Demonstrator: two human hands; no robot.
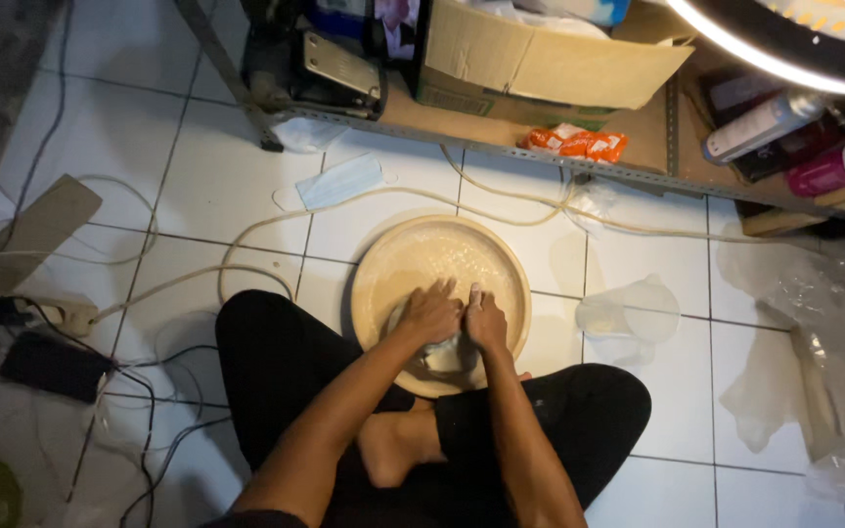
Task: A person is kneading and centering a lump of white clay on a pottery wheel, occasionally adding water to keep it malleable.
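Note:
A round, shallow wooden bowl rests on the white tiled floor in front of my crossed legs. A pale lump of dough lies in its near part. My left hand and my right hand sit side by side on top of the dough, fingers pointing away from me and pressing down on it. Most of the dough is hidden under the hands. My bare foot shows between my black trouser legs.
A clear plastic measuring jug stands right of the bowl. A face mask and pale cables lie on the floor. A metal shelf holds a cardboard box, an orange packet and bottles. Crumpled plastic sheet lies far right.

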